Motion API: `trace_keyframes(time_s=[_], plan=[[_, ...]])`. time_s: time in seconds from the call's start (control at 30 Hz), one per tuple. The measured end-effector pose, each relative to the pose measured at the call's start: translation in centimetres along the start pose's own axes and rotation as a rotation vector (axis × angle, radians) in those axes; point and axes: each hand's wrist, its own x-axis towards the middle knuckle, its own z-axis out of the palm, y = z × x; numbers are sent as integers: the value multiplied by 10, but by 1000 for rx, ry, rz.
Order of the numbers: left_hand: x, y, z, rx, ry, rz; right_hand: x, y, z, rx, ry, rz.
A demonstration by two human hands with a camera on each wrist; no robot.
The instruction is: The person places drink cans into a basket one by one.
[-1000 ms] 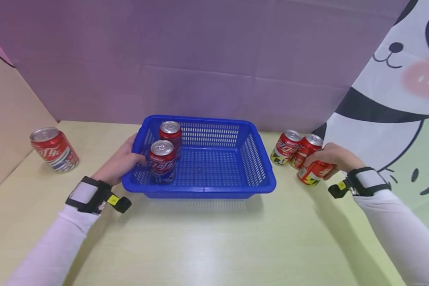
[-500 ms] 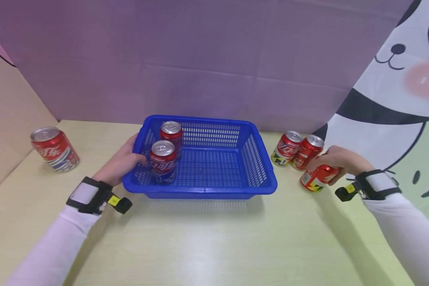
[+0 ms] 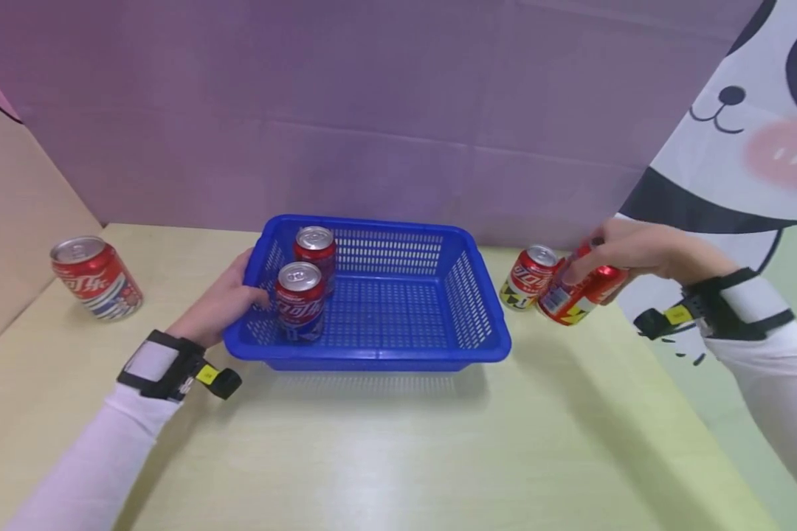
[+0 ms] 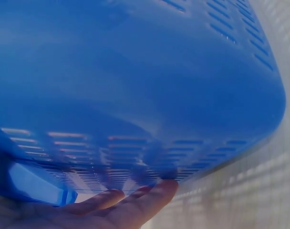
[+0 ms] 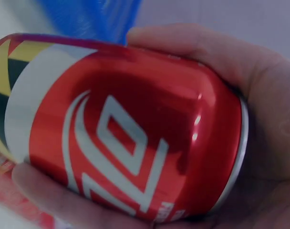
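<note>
Purple backdrop (image 3: 372,110) fills the space behind the basket; pale wood-look table (image 3: 372,457) under it; panda-print sheet (image 3: 724,177) to the basket's far right. Blue basket (image 3: 372,355) sits on the table, slotted walls, top open. White sleeves (image 3: 770,391) come in from the near left and near right of the basket. Left hand (image 3: 219,302) at the basket's left end: thumb over the rim, fingers against the outer slotted wall, so pinching that side. Right hand (image 3: 644,247) to the right of the basket: thumb and fingers curled round the held can (image 5: 126,124), red with a yellow-and-black pattern at its base. Held can is tilted, off to the basket's right; can't tell if it touches the table. One standing can (image 3: 531,276) is between basket and held can, nearer the basket; area behind the held can is covered by the hand. Two cans (image 3: 300,299) upright inside the basket, left end, one behind the other. Lone can (image 3: 97,280) stands on the table, well left of the basket. Yellow labels (image 3: 206,374) on the wrist cameras, one near each side of the basket.
</note>
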Motion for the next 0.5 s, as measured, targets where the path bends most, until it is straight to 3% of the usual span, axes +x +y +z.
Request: trace_keyframes(time_s=[0.17, 0.3, 0.5], plan=[[-1, -1, -1, 11, 11, -9, -3, -59, -4, -170, 67, -91], [-1, -1, -1, 13, 11, -11, -1, -101, 3, -245, 81, -178], [0, -1, 1, 23, 10, -7, 18, -141, 18, -312, 42, -348]])
